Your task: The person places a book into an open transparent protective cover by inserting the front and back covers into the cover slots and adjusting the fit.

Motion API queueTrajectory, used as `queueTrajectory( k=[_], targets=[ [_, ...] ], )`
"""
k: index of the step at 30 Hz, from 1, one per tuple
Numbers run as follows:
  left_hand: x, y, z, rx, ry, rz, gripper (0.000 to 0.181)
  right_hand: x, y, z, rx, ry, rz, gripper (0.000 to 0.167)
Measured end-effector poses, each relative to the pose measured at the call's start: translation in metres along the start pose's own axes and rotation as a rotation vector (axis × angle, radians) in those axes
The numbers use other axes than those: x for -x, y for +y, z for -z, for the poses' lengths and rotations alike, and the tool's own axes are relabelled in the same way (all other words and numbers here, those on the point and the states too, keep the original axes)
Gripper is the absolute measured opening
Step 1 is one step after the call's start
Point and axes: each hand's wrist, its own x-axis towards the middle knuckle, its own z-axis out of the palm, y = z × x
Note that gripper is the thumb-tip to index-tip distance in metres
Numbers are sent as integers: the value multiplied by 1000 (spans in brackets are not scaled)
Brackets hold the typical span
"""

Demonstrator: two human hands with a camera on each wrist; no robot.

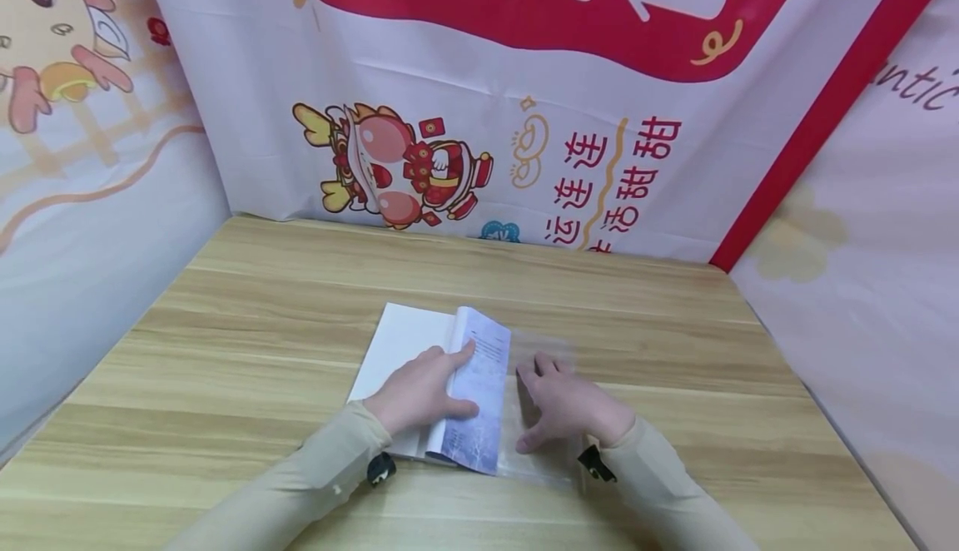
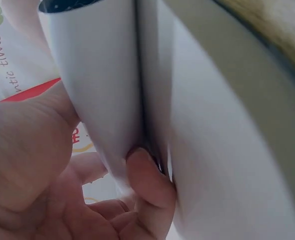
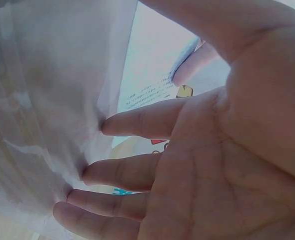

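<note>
A book (image 1: pixel 397 339) lies on the wooden table with a white side facing up. Its pale purple-blue cover (image 1: pixel 483 368) is bent over to the right, with small printed text on it. My left hand (image 1: pixel 419 389) grips the bent cover, thumb and index finger across it. In the left wrist view, one curled finger (image 2: pixel 150 185) tucks into the crease beside the white inner side of the cover (image 2: pixel 100 65). A clear plastic sleeve (image 1: pixel 535 468) extends right from the cover. On it rests my right hand (image 1: pixel 562 405), fingers spread, fingertips touching the film (image 3: pixel 42 115).
Wood-grain tabletop (image 1: pixel 247 343) surrounds the book. Behind it hangs a white and red printed cloth (image 1: pixel 464 60) with cartoon figures and lettering. More printed cloth lines the left (image 1: pixel 90 185) and right sides (image 1: pixel 869 285). Black wrist straps (image 1: pixel 380 468) show at both cuffs.
</note>
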Motion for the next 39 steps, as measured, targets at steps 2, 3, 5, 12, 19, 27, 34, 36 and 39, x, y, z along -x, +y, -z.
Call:
queueTrajectory(
  k=[2, 3, 5, 12, 19, 27, 34, 36, 39],
  targets=[
    [0, -1, 0, 5, -4, -3, 90, 0, 0, 0, 0, 2, 1, 110],
    [0, -1, 0, 6, -5, -5, 90, 0, 0, 0, 1, 3, 3, 110],
    [0, -2, 0, 6, -7, -12, 90, 0, 0, 0, 2, 5, 3, 110],
    [-1, -3, 4, 2, -28, -30, 91, 1, -1, 1, -6, 14, 2, 109],
    [-2, -5, 8, 23, -57, -47, 90, 1, 0, 1, -11, 23, 0, 109],
    [-3, -8, 13, 64, -116, -81, 90, 0, 0, -1, -23, 16, -21, 111],
    [-3, -8, 13, 59, -129, -88, 87, -1, 0, -2, -30, 29, -16, 111],
    [-3, -8, 12, 49, -116, -87, 87, -1, 0, -1, -31, 28, -19, 110],
    [-2, -6, 12, 49, -108, -86, 87, -2, 1, -1, -30, 27, -22, 110]
  ],
)
